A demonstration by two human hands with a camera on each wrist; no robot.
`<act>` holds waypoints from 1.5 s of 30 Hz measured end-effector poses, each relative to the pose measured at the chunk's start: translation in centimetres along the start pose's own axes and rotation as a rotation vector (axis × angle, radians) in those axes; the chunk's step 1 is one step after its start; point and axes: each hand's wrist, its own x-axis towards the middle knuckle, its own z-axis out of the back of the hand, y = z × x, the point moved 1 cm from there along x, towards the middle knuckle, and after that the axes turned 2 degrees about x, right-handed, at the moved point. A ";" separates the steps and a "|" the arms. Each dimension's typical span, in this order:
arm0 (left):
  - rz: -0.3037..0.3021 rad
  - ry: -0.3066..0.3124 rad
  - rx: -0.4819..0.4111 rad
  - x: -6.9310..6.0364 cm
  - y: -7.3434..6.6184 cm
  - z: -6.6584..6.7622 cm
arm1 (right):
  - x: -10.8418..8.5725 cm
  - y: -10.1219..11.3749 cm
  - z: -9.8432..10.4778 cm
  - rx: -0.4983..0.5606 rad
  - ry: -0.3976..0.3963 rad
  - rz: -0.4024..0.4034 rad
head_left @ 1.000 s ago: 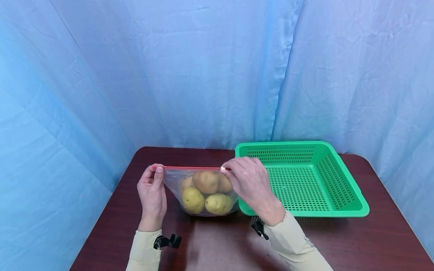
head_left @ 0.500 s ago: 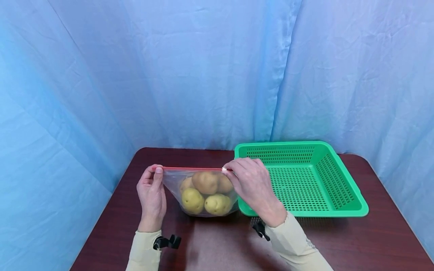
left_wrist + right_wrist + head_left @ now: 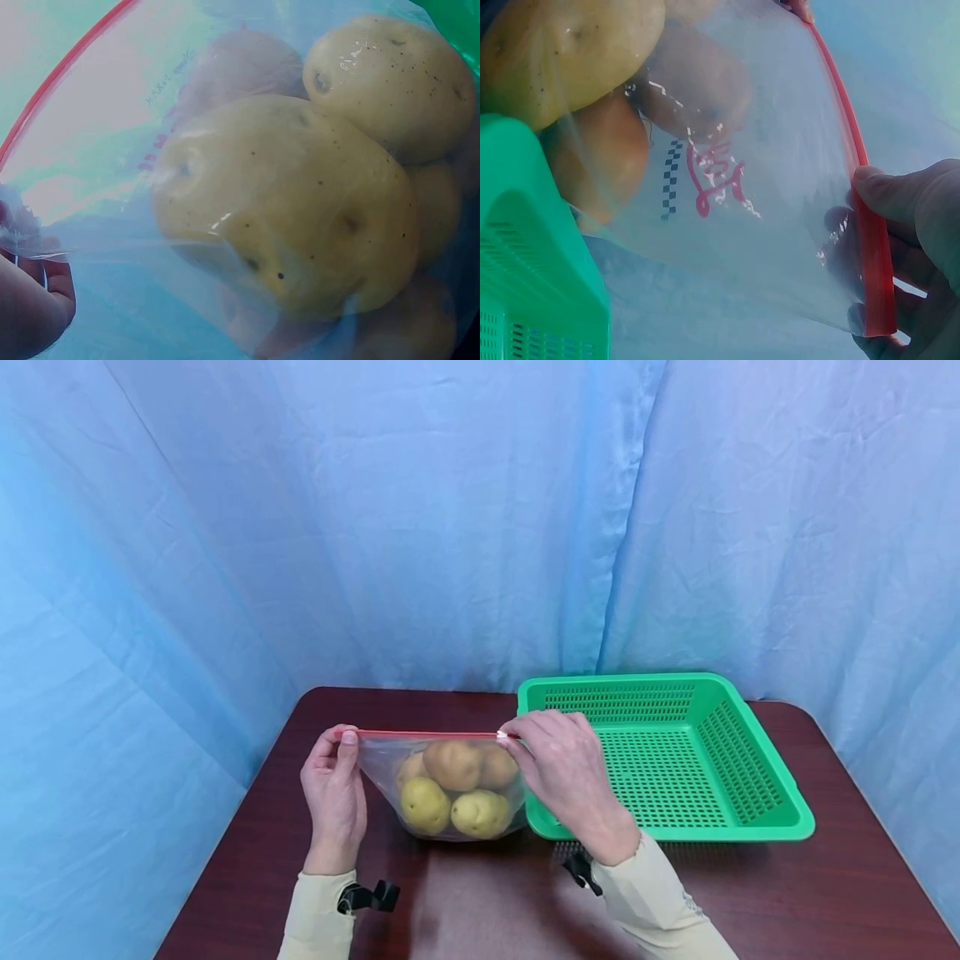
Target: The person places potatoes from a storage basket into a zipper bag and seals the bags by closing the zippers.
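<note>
A clear zip bag with several potatoes in it stands on the table, its red zip strip stretched level between both hands. At the strip's left end, my left hand pinches the corner between thumb and fingers. My right hand pinches the strip near its right end, at a small white slider. Up close in the right wrist view, the thumb presses on the red strip, with fingers behind the plastic. The left wrist view shows potatoes through the film and part of the left hand.
A green perforated basket stands to the right of the bag, partly behind my right hand. The dark red-brown table has rounded far corners. Light blue curtains hang behind and at both sides.
My right hand and the white slider have moved slightly right along the red strip. The left hand keeps its pinch on the corner, and the potatoes stay in place.
</note>
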 end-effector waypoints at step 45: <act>-0.007 0.007 0.029 0.1 0.1 0.1 | -1.0 -0.9 1.1 -0.011 -0.041 -0.005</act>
